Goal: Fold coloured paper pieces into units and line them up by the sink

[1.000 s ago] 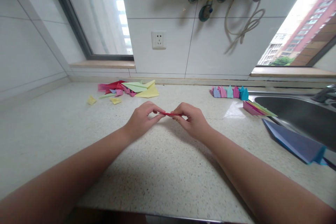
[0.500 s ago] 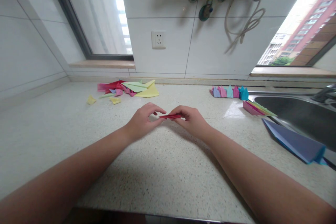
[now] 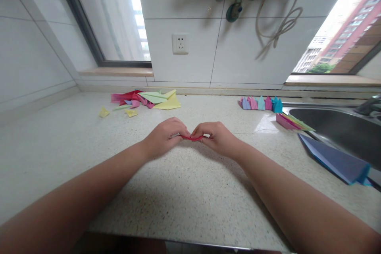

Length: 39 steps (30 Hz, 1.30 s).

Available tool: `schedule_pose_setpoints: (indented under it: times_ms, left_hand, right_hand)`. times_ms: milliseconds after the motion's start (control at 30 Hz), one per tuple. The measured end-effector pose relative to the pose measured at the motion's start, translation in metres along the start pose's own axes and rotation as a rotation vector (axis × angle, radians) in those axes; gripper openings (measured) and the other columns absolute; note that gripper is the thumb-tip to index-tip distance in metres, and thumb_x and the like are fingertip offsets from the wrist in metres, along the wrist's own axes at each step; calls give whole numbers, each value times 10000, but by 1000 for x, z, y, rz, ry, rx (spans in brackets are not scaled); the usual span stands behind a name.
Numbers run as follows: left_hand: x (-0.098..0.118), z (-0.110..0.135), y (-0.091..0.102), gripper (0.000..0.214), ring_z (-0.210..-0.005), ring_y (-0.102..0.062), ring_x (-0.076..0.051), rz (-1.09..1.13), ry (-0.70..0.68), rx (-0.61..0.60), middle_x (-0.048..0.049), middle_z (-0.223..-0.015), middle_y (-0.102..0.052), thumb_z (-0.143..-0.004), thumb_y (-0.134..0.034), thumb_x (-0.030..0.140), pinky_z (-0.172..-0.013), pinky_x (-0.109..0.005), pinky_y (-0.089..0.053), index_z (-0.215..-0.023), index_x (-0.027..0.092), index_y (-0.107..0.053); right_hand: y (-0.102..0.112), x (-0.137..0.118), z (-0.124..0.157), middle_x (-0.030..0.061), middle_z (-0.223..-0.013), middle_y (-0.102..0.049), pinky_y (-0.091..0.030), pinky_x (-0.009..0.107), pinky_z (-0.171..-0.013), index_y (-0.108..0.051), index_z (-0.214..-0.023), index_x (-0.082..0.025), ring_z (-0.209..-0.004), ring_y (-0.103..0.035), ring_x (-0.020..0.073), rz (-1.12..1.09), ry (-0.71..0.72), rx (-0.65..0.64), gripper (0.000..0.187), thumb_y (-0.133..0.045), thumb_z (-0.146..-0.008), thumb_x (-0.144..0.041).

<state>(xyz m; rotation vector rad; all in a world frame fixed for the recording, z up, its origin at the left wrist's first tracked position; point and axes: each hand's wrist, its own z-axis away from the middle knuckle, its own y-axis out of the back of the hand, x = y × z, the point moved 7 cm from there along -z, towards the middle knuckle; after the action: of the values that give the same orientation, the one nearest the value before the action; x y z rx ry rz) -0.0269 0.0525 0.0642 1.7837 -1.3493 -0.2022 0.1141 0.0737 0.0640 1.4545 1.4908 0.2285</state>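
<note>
Over the middle of a speckled stone counter [image 3: 184,190], my left hand [image 3: 165,138] and my right hand [image 3: 213,138] meet fingertip to fingertip. Between them is a small folded red paper [image 3: 192,138], pinched at each end. Both hands have their fingers curled closed on it. Only a thin red strip shows; the rest is hidden by my fingers.
A pile of folded coloured papers [image 3: 149,100] lies at the back left. A row of small folded paper pieces [image 3: 261,104] stands at the back right. Folded papers [image 3: 293,123] and a large blue folded sheet [image 3: 336,162] lie by the steel sink [image 3: 342,131].
My hands have drawn closer together and sunk slightly toward the counter. The red paper now shows as a shorter strip between my fingertips.
</note>
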Motion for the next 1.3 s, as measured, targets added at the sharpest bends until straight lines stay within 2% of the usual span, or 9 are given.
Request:
schedule_pose_setpoints:
  times_ms: [200, 367, 567, 733, 867, 1000, 1067, 1167, 1300]
  left_hand:
    - [0, -1, -2, 134, -953, -618, -198, -37, 13, -31, -50, -928, -727, -894, -617, 156, -888, -373, -484, -965, 216, -713]
    - [2, -2, 1, 151, -935, -615, -208, -112, 31, 49, -65, -942, -726, -871, -681, 264, -868, -381, -482, -1008, 203, -697]
    - [5, -2, 6, 109, -917, -613, -206, -147, 48, 92, -49, -901, -722, -883, -652, 224, -855, -371, -476, -977, 215, -706]
    - [-4, 0, 8, 90, -882, -614, -192, -114, 166, 135, -35, -875, -714, -859, -673, 212, -827, -354, -475, -934, 219, -723]
    - [-23, 5, 5, 117, -846, -637, -183, 69, 419, 182, -41, -898, -714, -848, -681, 278, -771, -338, -490, -936, 210, -720]
    - [-41, 11, -10, 282, -814, -656, -177, 479, 653, 205, -76, -965, -726, -823, -705, 353, -702, -312, -500, -1037, 173, -671]
    - [-44, 12, -21, 343, -801, -652, -169, 639, 713, 159, -85, -991, -725, -813, -715, 367, -641, -274, -474, -1087, 171, -653]
    - [-45, 14, -29, 363, -722, -617, -133, 705, 763, 93, -72, -959, -724, -796, -735, 355, -584, -234, -417, -1105, 177, -667]
    - [-48, 17, -29, 313, -654, -580, -116, 667, 789, 109, -48, -851, -711, -796, -726, 343, -568, -232, -409, -1062, 180, -696]
  right_hand:
    - [2, 3, 2, 49, -874, -741, -509, 284, -755, -696, -869, -189, -814, -685, 158, 12, -20, -9, 111, -590, -885, -166]
    - [2, 11, 3, 32, -860, -722, -501, 277, -739, -688, -880, -188, -792, -660, 148, 9, -89, 70, 74, -618, -864, -168]
    - [3, 6, 3, 37, -899, -697, -515, 279, -747, -669, -954, -189, -814, -648, 145, -40, -69, 107, 109, -643, -848, -195]
    - [10, 3, 4, 40, -879, -674, -506, 300, -750, -657, -935, -194, -801, -613, 150, 17, -47, 158, 89, -636, -849, -205]
    - [6, 14, 4, 32, -824, -676, -489, 283, -676, -667, -923, -194, -728, -596, 137, -56, -162, 159, 88, -606, -876, -235]
    - [0, 34, 5, 37, -799, -687, -501, 299, -660, -657, -918, -179, -693, -608, 141, -294, -346, 246, 143, -635, -859, -307]
    - [-6, 42, 5, 36, -788, -687, -518, 307, -653, -637, -920, -176, -669, -620, 140, -458, -413, 288, 179, -652, -843, -336]
    - [-13, 49, 5, 39, -793, -689, -542, 323, -673, -603, -923, -178, -669, -647, 145, -607, -465, 311, 204, -665, -830, -349]
    - [-14, 53, 8, 41, -832, -681, -522, 310, -624, -573, -988, -193, -655, -636, 146, -477, -492, 306, 236, -657, -838, -353]
